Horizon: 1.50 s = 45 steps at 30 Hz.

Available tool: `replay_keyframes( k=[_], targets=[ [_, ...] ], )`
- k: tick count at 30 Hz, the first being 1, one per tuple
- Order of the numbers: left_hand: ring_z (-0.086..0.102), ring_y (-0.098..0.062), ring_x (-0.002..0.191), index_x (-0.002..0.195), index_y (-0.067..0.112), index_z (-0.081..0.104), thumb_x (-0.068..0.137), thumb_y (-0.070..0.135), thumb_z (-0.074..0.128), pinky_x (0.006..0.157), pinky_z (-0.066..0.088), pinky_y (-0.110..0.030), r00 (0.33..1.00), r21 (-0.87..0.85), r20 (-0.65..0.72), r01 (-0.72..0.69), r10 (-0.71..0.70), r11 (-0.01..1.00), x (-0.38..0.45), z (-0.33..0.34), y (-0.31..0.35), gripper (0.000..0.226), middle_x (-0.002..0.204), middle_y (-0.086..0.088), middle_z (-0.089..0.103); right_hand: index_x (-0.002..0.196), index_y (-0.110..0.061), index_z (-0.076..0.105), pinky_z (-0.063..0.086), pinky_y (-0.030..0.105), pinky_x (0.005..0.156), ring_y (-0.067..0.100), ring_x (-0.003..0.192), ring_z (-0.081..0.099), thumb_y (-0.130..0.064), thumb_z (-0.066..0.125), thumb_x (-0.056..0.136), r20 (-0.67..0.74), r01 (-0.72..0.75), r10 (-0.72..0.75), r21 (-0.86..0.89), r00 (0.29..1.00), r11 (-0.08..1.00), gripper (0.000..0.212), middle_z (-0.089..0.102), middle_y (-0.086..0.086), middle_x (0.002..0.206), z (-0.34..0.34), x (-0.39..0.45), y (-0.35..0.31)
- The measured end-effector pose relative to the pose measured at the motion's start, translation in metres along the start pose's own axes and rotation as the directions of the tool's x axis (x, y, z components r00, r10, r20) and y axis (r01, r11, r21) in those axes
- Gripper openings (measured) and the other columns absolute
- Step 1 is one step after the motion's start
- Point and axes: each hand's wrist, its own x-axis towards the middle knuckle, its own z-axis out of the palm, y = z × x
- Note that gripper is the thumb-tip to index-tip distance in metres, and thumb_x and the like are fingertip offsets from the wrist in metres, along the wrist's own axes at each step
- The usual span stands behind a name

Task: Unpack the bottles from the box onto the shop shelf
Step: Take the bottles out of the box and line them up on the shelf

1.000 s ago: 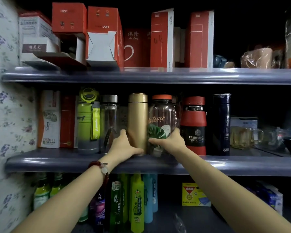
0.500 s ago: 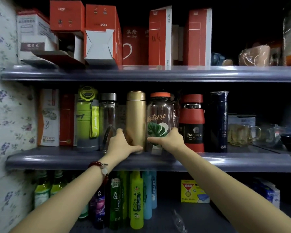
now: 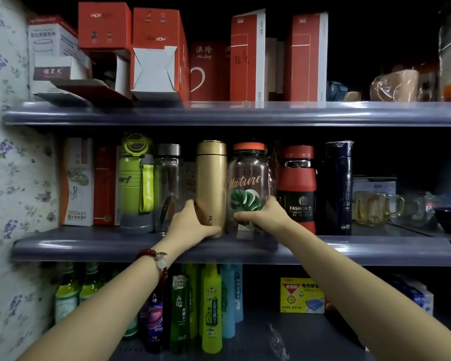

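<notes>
Here, two bottles are being held at the front edge of the middle shelf [image 3: 349, 250], about midway along it. The gold flask [image 3: 211, 178] is being gripped low down by the left hand [image 3: 190, 225], with the thumb laid across its base and the fingers curled round its left side. The glass jar [image 3: 250, 183] is being gripped near its bottom by the right hand [image 3: 267, 214], the thumb lying over the leaf print. Both are being kept upright, side by side and touching or nearly so.

The flask is being judged as stiff metal, smooth and likely slippery, so a hold round the lower body is being favoured. The jar is being judged as empty and light but breakable, and wide enough that a full wrap is unlikely; its base or its orange lid [image 3: 248, 146] is being suggested as the better hold. No box is being shown.
</notes>
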Motion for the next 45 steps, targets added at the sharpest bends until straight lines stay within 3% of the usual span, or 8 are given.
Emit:
replay_keyframes(
  k=[4,10,13,16,24,28,34,45],
  targets=[
    [0.055,-0.026,0.11,0.123,0.012,0.037,0.061,0.049,0.081,0.081,0.046,-0.032,1.0,-0.03,-0.015,0.021,-0.021,0.999,0.001,0.004,0.006,0.085,0.124,-0.007,0.055,0.132,-0.009,0.045,0.051,0.034,0.097,0.023,0.111,0.061,-0.063,0.088,0.033,-0.019,-0.03,0.029,-0.044,0.999,0.999,0.12,0.061,0.006,0.124,0.007,-0.003,-0.006],
    [0.058,-0.028,0.106,0.119,0.014,0.035,0.061,0.051,0.08,0.08,0.05,-0.036,0.998,0.021,-0.057,0.034,-0.033,0.999,0.002,0.01,0.004,0.082,0.121,-0.008,0.057,0.126,0.0,0.036,0.047,0.032,0.092,0.03,0.12,0.054,-0.039,0.092,0.056,-0.127,-0.055,0.048,-0.051,0.991,0.997,0.098,0.053,0.017,0.129,0.014,-0.01,-0.004],
    [0.057,-0.03,0.11,0.123,0.013,0.036,0.06,0.051,0.081,0.086,0.05,-0.037,0.998,0.025,-0.034,0.047,-0.047,0.999,0.005,0.008,0.004,0.086,0.125,-0.009,0.056,0.11,-0.006,0.052,0.049,0.027,0.076,0.022,0.098,0.061,-0.052,0.092,0.035,-0.023,-0.067,0.066,-0.065,0.998,0.996,0.097,0.062,0.009,0.108,0.004,-0.001,-0.003],
    [0.055,-0.03,0.113,0.127,0.012,0.035,0.061,0.051,0.081,0.089,0.05,-0.038,0.998,0.028,-0.025,0.06,-0.059,0.998,0.005,0.007,0.004,0.09,0.128,-0.01,0.054,0.103,-0.009,0.066,0.058,0.032,0.081,0.021,0.09,0.069,-0.053,0.088,0.019,0.047,-0.052,0.054,-0.049,0.997,0.997,0.098,0.073,0.005,0.099,-0.001,0.007,0.001],
    [0.055,-0.03,0.113,0.125,0.011,0.039,0.059,0.052,0.081,0.087,0.049,-0.037,0.997,0.044,-0.044,0.065,-0.063,0.997,0.004,0.006,0.005,0.089,0.126,-0.01,0.056,0.108,-0.016,0.065,0.052,0.026,0.08,0.018,0.097,0.065,-0.06,0.087,0.026,-0.001,-0.038,0.038,-0.082,0.999,0.996,0.096,0.069,0.001,0.102,0.002,-0.001,0.0],
    [0.055,-0.028,0.112,0.122,0.012,0.042,0.057,0.054,0.082,0.086,0.048,-0.034,0.998,0.037,-0.037,0.048,-0.047,0.998,0.002,0.004,0.003,0.087,0.124,-0.009,0.057,0.102,-0.017,0.068,0.057,0.033,0.087,0.019,0.096,0.067,-0.06,0.086,0.023,0.025,-0.023,0.026,-0.125,0.999,0.992,0.092,0.071,0.0,0.098,-0.002,-0.001,0.001],
    [0.056,-0.029,0.11,0.123,0.007,0.041,0.063,0.054,0.078,0.08,0.048,-0.032,0.999,0.108,-0.033,0.011,-0.007,0.994,-0.005,0.003,0.005,0.085,0.123,-0.012,0.056,0.082,-0.01,0.071,0.044,0.021,0.056,0.011,0.067,0.057,-0.047,0.085,0.063,0.061,0.012,0.0,-0.204,0.998,0.979,0.044,0.064,-0.001,0.073,-0.007,-0.011,0.001],
    [0.065,-0.031,0.094,0.118,0.006,0.045,0.091,0.045,0.052,0.068,0.051,-0.035,0.986,0.447,-0.074,-0.1,0.148,0.889,-0.04,0.001,0.005,0.048,0.109,-0.016,0.064,0.102,-0.002,0.058,0.052,0.036,0.069,0.028,0.081,0.061,-0.043,0.068,0.082,0.014,0.158,-0.171,-0.461,0.985,0.873,0.047,0.064,0.012,0.097,-0.007,-0.035,0.009]
  ],
)
